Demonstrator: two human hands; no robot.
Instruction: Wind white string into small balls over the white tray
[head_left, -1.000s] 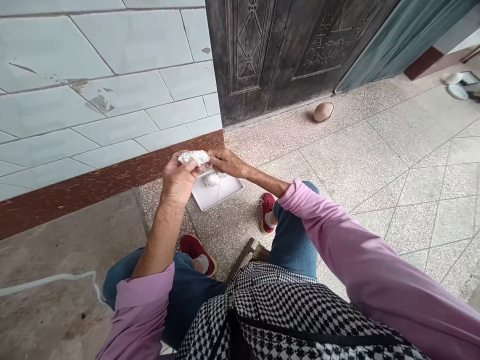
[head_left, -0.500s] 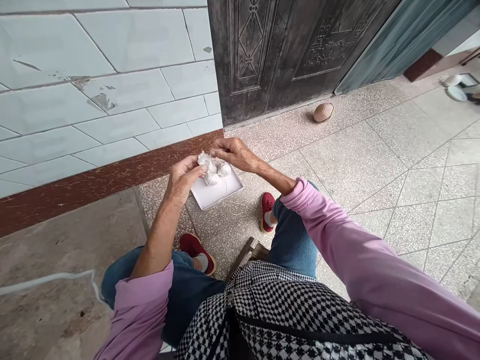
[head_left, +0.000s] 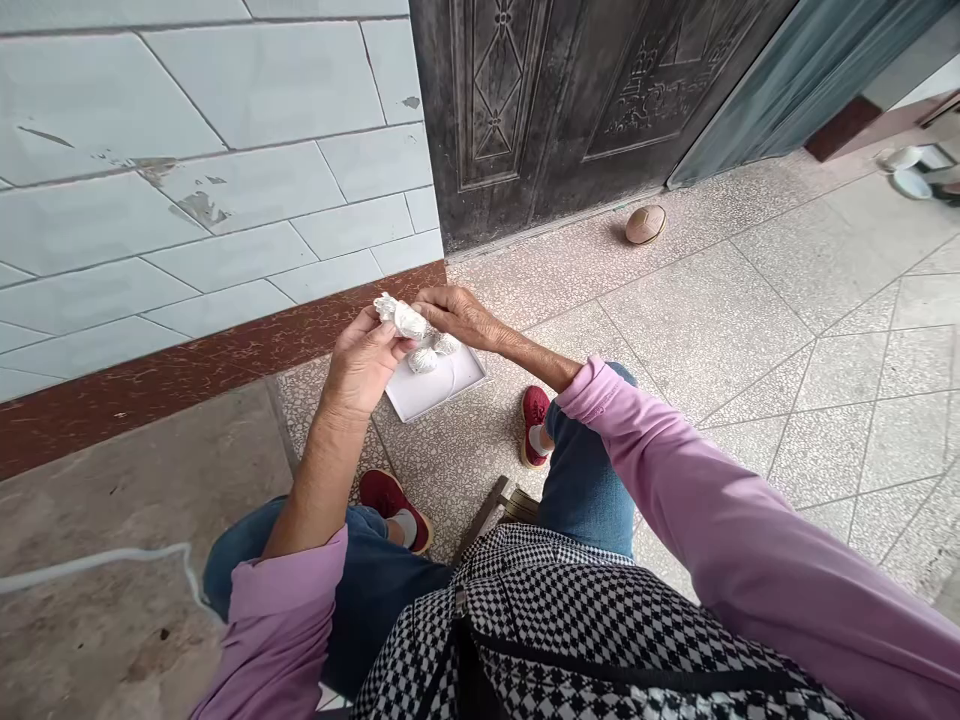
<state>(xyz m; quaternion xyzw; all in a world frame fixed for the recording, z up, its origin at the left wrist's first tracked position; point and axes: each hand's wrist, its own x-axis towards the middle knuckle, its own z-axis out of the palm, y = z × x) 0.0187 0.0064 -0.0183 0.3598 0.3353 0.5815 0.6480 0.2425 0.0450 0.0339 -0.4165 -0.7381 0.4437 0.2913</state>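
Observation:
Between my two hands is a crumpled white bundle (head_left: 403, 317), which looks like a thin plastic bag around something pale. My left hand (head_left: 365, 362) is closed on its near left side, thumb on top. The fingers of my right hand (head_left: 456, 314) pinch its right end. Below the hands, two white balls of string (head_left: 423, 360) sit in a shallow white box lid (head_left: 420, 397) on the floor. A strand of string trails across the lid. My right hand partly covers the far ball.
A tiled wall (head_left: 247, 190) with a red-brown base strip rises at the left, beside a dark carved door (head_left: 540, 100). A brownish ball (head_left: 646, 225) rests near the door. My red shoes (head_left: 395, 508) flank the floor before the lid.
The white bundle has turned and shifted slightly left, now lying more lengthwise between the hands. My right hand has come down and left a little onto its end.

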